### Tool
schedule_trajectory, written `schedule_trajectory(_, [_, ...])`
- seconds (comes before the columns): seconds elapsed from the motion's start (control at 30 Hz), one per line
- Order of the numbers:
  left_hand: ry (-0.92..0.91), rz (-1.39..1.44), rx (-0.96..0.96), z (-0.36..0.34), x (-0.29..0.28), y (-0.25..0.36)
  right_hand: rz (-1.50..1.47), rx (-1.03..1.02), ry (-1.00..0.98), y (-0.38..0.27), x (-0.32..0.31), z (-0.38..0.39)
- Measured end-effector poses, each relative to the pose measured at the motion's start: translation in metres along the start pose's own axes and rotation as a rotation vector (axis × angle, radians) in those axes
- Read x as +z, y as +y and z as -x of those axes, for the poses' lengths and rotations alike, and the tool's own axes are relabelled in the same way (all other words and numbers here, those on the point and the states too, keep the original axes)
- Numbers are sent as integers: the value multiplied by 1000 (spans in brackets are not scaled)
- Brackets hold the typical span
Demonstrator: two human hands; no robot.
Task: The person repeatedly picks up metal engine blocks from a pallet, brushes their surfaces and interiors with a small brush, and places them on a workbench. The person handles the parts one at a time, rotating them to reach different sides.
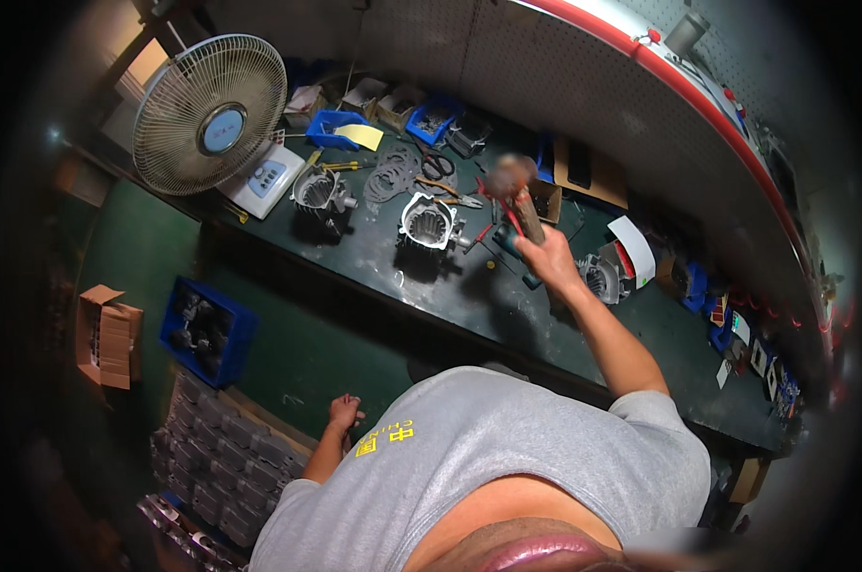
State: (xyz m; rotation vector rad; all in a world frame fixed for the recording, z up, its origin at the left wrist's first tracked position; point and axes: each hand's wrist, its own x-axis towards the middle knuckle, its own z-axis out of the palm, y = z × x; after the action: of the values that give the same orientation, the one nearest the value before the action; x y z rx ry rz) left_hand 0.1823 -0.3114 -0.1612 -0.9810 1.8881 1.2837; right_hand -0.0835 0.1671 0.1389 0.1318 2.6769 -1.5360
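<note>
At your far left, a blue crate (pixel 207 329) of dark parts sits on the floor, probably to spare bench space; the fan (pixel 210 129) stands at the bench's end, angled your way, likely for cooling; next, one metal housing (pixel 318 194) rests near the back edge, clear of your arms; your left hand (pixel 346 412) hangs low beside the bench, fingers loosely curled, nothing visible in it, well apart from the other.

Flat gaskets (pixel 393 173) lie spread behind, perhaps so single ones lift easily; the middle housing (pixel 429 224) stands on the bench, its open end up, which leaves the inside in view; pliers (pixel 455 197) lie just beyond, seemingly within reach; your right hand (pixel 548 255) is clamped around the handle of a hammer (pixel 526 212), raised over the bench right of that housing, its head blurred, a grip that leaves swing; farther right, another housing (pixel 601 276) sits apart.
</note>
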Motion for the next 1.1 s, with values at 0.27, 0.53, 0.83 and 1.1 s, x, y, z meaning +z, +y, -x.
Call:
schedule_trajectory(0.27, [129,172,-17,43,18,-18,424,34,77,79,58,-213])
schedule_trajectory(0.53, [297,279,-197,134,43,-47,646,115,80,116,131,-241])
schedule_trajectory(0.83, [195,116,-213,149,75,-20,189,-199,125,194,141,-244])
schedule_trajectory(1.1, [184,209,-63,113,85,9,354,-140,369,222,82,-73])
